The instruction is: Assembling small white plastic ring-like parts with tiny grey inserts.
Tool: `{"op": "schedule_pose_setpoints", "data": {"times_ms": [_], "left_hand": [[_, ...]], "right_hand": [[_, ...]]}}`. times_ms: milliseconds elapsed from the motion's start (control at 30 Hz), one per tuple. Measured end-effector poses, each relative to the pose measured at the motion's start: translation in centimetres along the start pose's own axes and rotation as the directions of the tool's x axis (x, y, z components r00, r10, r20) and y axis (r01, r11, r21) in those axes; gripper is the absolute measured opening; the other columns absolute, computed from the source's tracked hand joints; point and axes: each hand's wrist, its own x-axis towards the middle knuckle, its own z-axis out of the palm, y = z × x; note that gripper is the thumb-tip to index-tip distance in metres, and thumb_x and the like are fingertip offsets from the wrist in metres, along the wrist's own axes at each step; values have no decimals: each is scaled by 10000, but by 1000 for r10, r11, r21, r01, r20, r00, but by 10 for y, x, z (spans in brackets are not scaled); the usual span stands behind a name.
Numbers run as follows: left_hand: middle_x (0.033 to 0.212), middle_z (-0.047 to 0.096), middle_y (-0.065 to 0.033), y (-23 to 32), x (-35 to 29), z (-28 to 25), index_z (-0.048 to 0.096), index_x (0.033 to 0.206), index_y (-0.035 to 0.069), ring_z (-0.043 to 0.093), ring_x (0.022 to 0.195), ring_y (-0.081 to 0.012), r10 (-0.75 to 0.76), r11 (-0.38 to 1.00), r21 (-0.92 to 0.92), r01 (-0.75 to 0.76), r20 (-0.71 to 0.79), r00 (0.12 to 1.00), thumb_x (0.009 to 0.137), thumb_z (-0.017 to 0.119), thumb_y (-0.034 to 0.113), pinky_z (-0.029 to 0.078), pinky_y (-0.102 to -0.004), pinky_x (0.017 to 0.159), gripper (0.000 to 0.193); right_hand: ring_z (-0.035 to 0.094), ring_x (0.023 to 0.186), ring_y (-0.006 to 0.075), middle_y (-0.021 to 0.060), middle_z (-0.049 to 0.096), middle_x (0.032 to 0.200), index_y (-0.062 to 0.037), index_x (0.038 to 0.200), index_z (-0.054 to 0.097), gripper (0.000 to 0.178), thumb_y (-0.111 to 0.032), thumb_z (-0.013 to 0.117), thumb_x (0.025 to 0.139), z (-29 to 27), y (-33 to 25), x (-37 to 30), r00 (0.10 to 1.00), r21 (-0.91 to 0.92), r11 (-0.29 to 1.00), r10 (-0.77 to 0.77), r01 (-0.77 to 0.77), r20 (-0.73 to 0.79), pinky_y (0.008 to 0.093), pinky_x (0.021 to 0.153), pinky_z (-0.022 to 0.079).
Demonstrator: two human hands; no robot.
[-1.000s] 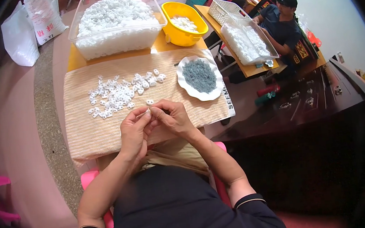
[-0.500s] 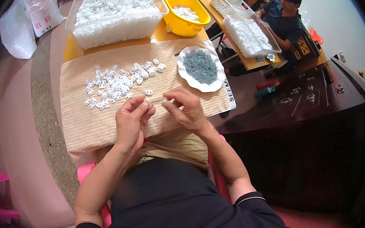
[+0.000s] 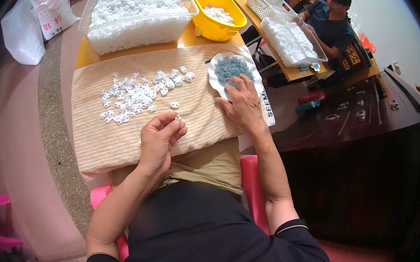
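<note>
Over the near part of the towel, my left hand [image 3: 159, 138] is closed, pinching a small white plastic piece [image 3: 179, 118] between thumb and fingertips. My right hand [image 3: 242, 102] reaches onto a white scalloped plate [image 3: 214, 82] at the right. Its fingers are spread, with the tips touching a heap of tiny blue-grey pieces [image 3: 232, 68], too small to name. One white two-holed piece [image 3: 174, 105] lies alone just beyond my left hand. Farther left, a loose pile of similar white pieces [image 3: 136, 97] is scattered on the striped towel [image 3: 106, 153].
A clear bin [image 3: 139, 29] full of white pieces stands at the back, beside a yellow basin [image 3: 210, 30] with more inside. At the right, a co-worker [image 3: 328, 23] sits by a table with another clear bin [image 3: 290, 42]. A dark tabletop [image 3: 341, 123] lies nearer.
My right hand has moved right and away from my left hand, onto the plate, its fingers spreading. My left hand stays near its place, still pinching the white piece.
</note>
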Motion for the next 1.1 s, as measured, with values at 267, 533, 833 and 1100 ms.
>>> {"op": "schedule_pose_setpoints", "data": {"times_ms": [267,533,833,1100], "left_hand": [[906,646,-87,0,0,0,585,1060,-10,650,811,-159,-10,1000,7,10,6,1000,888,624,5,571,-272,770,177],[901,643,-86,-2,-1,0,580,1061,-15,649,810,-158,-20,1000,11,20,6,1000,890,619,2,570,-270,764,177],[895,638,-79,-3,-1,1,579,1056,-14,645,806,-153,-30,1000,5,30,18,999,887,619,1,566,-265,757,174],[892,644,-76,-4,-1,1,588,1053,-7,647,798,-149,-36,999,11,36,9,999,886,625,6,567,-260,746,172]], "right_hand": [[464,1197,394,187,559,1198,24,1041,654,389,-273,728,801,6,2,-4,999,96,995,41,-41,4,443,1005,393],[463,1192,400,198,553,1197,51,1047,645,426,-290,727,805,11,5,-3,1000,104,994,17,-18,9,444,999,391],[497,1129,380,183,565,1141,27,994,655,365,-239,760,768,17,7,-4,997,201,979,49,-35,-64,433,957,414],[544,1038,351,172,592,1066,21,948,652,319,-212,762,759,18,10,0,996,286,958,36,-10,-88,412,912,429]]}}
